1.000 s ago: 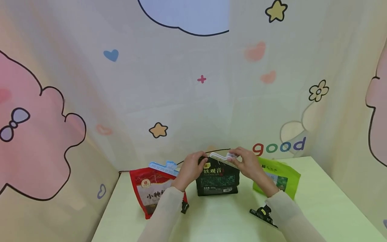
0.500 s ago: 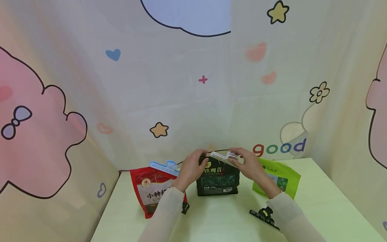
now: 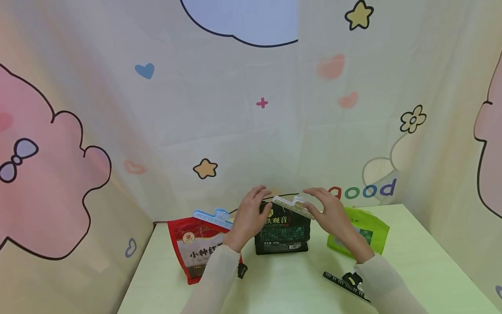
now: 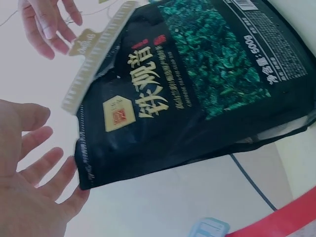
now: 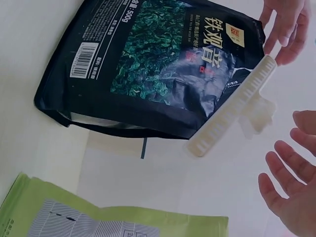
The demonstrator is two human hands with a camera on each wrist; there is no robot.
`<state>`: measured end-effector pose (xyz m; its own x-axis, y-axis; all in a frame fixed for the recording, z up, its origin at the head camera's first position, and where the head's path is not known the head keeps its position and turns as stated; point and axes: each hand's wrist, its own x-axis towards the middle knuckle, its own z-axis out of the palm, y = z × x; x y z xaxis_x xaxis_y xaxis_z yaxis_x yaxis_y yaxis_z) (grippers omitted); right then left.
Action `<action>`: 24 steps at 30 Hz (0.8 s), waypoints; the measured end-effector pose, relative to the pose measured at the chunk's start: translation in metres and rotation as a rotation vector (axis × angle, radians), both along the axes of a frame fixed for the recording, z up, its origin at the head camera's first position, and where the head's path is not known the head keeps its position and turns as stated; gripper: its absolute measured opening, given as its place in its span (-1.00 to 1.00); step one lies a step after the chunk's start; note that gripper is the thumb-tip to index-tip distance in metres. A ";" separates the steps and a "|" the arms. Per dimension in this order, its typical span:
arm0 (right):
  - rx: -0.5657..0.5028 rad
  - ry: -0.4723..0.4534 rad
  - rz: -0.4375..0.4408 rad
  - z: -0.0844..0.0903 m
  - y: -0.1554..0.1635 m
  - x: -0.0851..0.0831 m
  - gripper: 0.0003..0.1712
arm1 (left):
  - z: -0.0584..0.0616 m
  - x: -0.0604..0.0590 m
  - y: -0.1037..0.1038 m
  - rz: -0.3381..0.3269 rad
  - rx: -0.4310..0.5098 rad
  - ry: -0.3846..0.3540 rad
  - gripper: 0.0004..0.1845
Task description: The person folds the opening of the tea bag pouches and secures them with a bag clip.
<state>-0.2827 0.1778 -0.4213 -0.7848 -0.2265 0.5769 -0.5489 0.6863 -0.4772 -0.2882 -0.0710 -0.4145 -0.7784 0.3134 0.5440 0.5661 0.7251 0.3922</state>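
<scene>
A black tea bag (image 3: pixel 284 233) with gold lettering stands upright at the table's back middle. Across its top edge sits a white sealing clip (image 3: pixel 292 206), slanting down to the right in the head view. My left hand (image 3: pixel 250 218) is by the bag's upper left corner, fingers spread and relaxed, with fingertips right at the edge in the left wrist view (image 4: pixel 42 173). My right hand (image 3: pixel 331 214) hovers beside the clip's right end. In the right wrist view its loosely bent fingers (image 5: pixel 291 170) stand apart from the clip, holding nothing.
Left of the black bag stands a red tea bag (image 3: pixel 188 248) with a blue clip (image 3: pixel 213 218) on top. At right is a green bag (image 3: pixel 378 233), partly behind my right arm. A black clip (image 3: pixel 345 283) lies in front, and a small black object (image 3: pixel 242 271) by the red bag.
Both hands have let go: the left fingers have opened off the bag's corner, and the right hand has drawn back rightward from the white clip, which stays on the bag.
</scene>
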 end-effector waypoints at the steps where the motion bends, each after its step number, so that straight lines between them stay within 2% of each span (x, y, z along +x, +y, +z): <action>1: 0.001 0.008 0.001 0.000 0.001 0.002 -0.57 | 0.001 0.002 0.001 -0.001 0.002 0.020 -0.62; 5: 0.007 0.037 -0.007 0.000 0.008 0.008 -0.58 | 0.004 0.008 0.006 -0.009 0.015 0.114 -0.62; 9: 0.017 0.057 -0.017 0.000 0.014 0.014 -0.60 | 0.006 0.015 0.012 -0.017 0.054 0.165 -0.64; 17: 0.022 0.086 -0.024 0.001 0.025 0.031 -0.63 | 0.009 0.029 0.024 -0.049 0.097 0.201 -0.63; 24: 0.049 0.154 -0.077 0.000 0.038 0.045 -0.62 | 0.007 0.036 0.037 -0.104 0.124 0.208 -0.63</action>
